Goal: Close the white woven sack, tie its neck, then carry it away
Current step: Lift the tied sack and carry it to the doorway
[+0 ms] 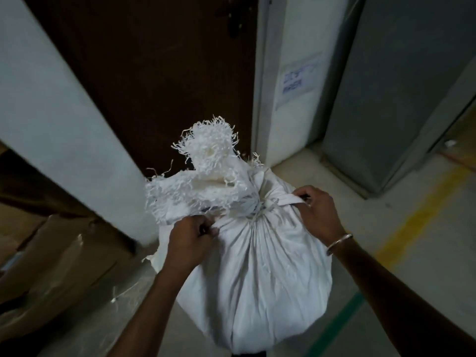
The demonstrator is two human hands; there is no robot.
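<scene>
Now | white woven sack [257, 284] upright before the brown door [154, 73], neck [253, 211] bunched and bound, frayed top [206, 161] splaying above | left hand [190, 240] curled, gripping fabric beside the neck | right hand [318, 212] pinching the tie strip [288, 200] at the neck's right

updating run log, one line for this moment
white woven sack: neck gathered; left hand: grips sack fabric; right hand: grips white strip

A: anyone able to read anything here?
B: nope. only writing is some blue print on a paper notice [298, 78] stuck on the white pillar [286, 130], way too blurry to make out.
</scene>
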